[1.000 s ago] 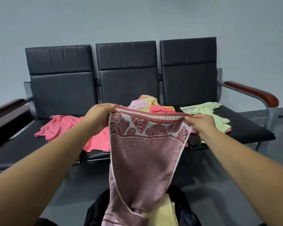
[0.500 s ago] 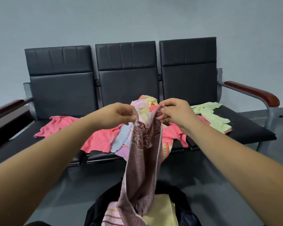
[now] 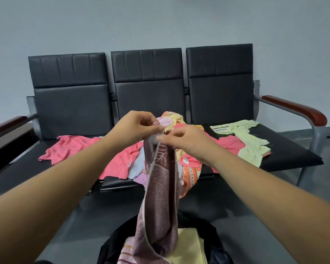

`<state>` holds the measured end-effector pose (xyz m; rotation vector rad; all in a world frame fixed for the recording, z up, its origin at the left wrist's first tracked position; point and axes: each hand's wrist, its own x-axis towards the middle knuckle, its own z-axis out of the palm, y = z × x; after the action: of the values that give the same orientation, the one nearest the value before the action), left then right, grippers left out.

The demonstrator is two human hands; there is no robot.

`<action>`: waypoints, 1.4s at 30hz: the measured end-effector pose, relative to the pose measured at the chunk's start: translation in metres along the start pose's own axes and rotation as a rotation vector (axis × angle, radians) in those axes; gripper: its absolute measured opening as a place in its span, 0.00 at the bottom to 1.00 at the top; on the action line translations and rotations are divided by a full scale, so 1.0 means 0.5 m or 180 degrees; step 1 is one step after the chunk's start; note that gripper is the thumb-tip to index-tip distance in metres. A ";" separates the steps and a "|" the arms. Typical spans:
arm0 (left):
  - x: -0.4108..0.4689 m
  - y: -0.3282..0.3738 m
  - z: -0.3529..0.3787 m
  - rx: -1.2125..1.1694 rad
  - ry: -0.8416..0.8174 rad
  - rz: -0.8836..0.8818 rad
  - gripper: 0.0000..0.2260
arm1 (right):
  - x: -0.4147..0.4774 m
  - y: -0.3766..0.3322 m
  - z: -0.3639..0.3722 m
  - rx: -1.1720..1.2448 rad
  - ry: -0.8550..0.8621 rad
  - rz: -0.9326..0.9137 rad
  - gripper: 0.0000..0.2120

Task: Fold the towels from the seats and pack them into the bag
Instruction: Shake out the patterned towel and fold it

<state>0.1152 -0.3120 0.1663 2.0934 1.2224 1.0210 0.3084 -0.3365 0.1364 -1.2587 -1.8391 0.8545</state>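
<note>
against the far wall stands a row of three black seats [image 3: 71,109], and most of the work lies on them. a pink towel [image 3: 74,147] is spread over the left seat, a mixed heap of towels [image 3: 171,121] sits on the middle one, and a pale green towel [image 3: 250,141] is draped on the right one. nearer, at the bottom edge, the black bag [image 3: 210,231] sits open on the floor, with a folded yellow towel [image 3: 189,242] and a striped towel [image 3: 126,254] packed in its mouth.

above the bag hangs the maroon towel [image 3: 160,197], doubled lengthwise into a narrow strip, its lower end trailing down to the bag's opening.

the step in hand looks like the fold of this towel, with its two top corners brought together and matched. the left grip [image 3: 135,128] is closed on the upper edge, thumb and forefinger pinching the cloth. the right grip [image 3: 187,140], touching the left, pinches the same edge just beside it, its other fingers curled in. neither holds anything else.

the next move likely calls for one grip to keep both corners pinched while the other goes down to the hanging end and lifts it, halving the strip. the cloth is thick and limp, so the corners could slide apart during the hand-over. the trailing end could also drag on the yellow towel below.
</note>
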 end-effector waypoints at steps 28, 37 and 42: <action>-0.057 -0.094 0.063 -0.2001 -0.0287 -0.0089 0.03 | -0.006 0.056 -0.052 0.1993 0.0237 0.0474 0.10; -0.041 -0.109 -0.011 0.0771 -0.1209 -0.0261 0.31 | -0.008 0.076 -0.070 0.2061 0.0490 0.0643 0.08; -0.029 -0.124 -0.037 0.1184 -0.0850 -0.0387 0.15 | -0.013 0.092 -0.074 0.1401 0.0403 0.0709 0.07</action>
<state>0.0646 -0.2949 0.1268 2.3030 1.4625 0.4649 0.3626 -0.3250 0.1153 -1.2096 -1.3314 1.1948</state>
